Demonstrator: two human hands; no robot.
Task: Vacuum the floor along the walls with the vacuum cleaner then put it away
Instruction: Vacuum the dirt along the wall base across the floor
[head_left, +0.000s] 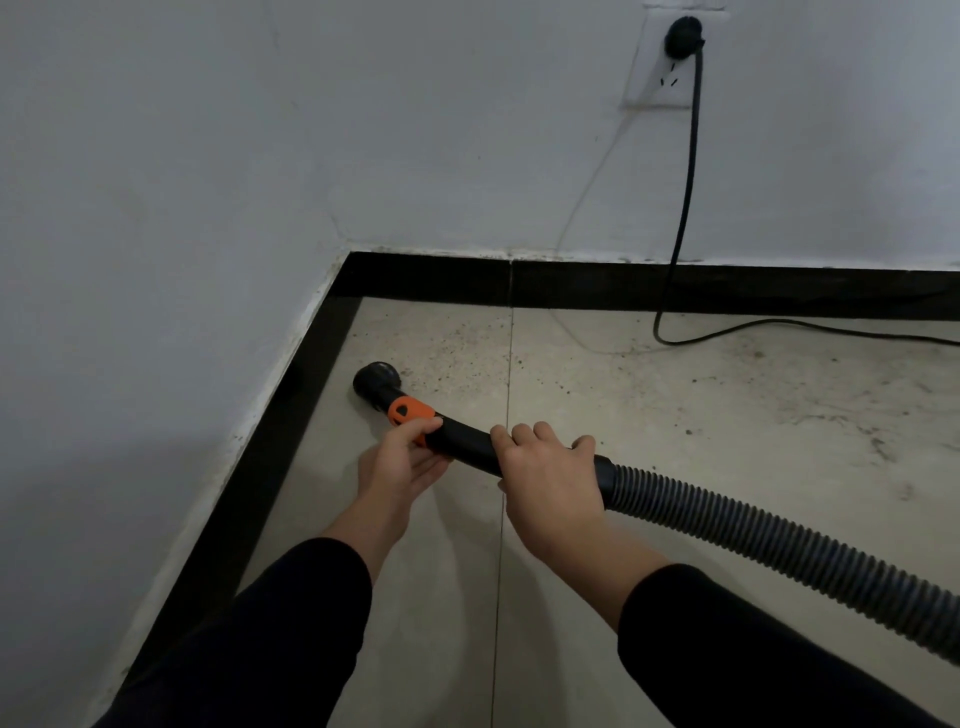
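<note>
Near the corner, black round vacuum nozzle (375, 382) sits on the beige tiled floor (623, 415), just beside the black skirting board (291, 415). Grip: left hand (402, 457) pinches the orange plastic collar (410, 413), right hand (545, 478) wraps the black curved tube (467, 447). Keep nozzle flat, track skirting toward the dark grit (457, 343).

Plastic, tile, paint.
Hose (779, 540) ribbed dark plastic; handle tube (467, 449) smooth matt black; floor tiles (623, 415) pale, gritty; skirting (441, 283) glossy black; wall (208, 156) matt.
</note>
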